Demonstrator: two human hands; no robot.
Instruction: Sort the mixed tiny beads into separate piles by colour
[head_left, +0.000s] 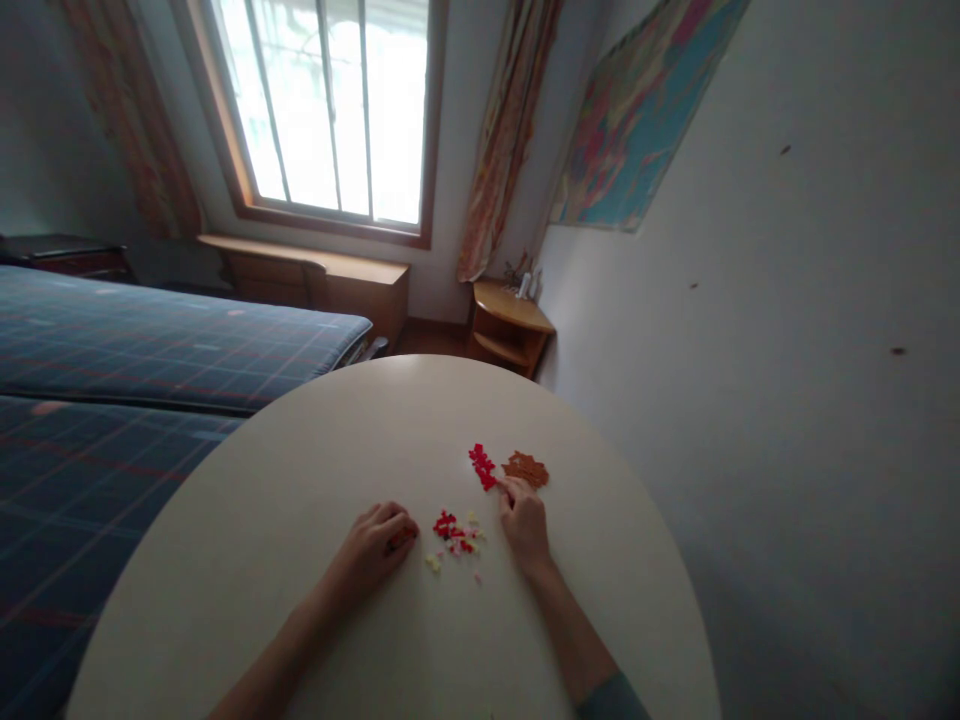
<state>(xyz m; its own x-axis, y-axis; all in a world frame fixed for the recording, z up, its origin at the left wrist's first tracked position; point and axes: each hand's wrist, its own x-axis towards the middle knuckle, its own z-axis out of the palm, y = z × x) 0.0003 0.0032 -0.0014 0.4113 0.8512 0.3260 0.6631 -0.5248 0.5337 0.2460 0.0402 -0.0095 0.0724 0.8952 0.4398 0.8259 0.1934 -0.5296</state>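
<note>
On the round pale table [300, 500] lies a mixed pile of small red, pink and pale yellow pieces [455, 533]. Left of it rests my left hand [386, 535], fingers curled round something dark reddish that I cannot make out. My right hand [521, 505] is at the lower end of a group of red pieces [481, 466], its fingers pressed together; whatever they hold, if anything, is too small to name. Just beyond that hand is a heap of brown pieces [527, 468]. A few yellow pieces [433, 562] lie near the mixed pile.
A bed with a blue plaid cover [150, 335] stands left of the table. Behind are a low wooden desk [360, 275] under the window and a corner shelf [514, 308] with small items. A white wall [787, 400] runs along the right side.
</note>
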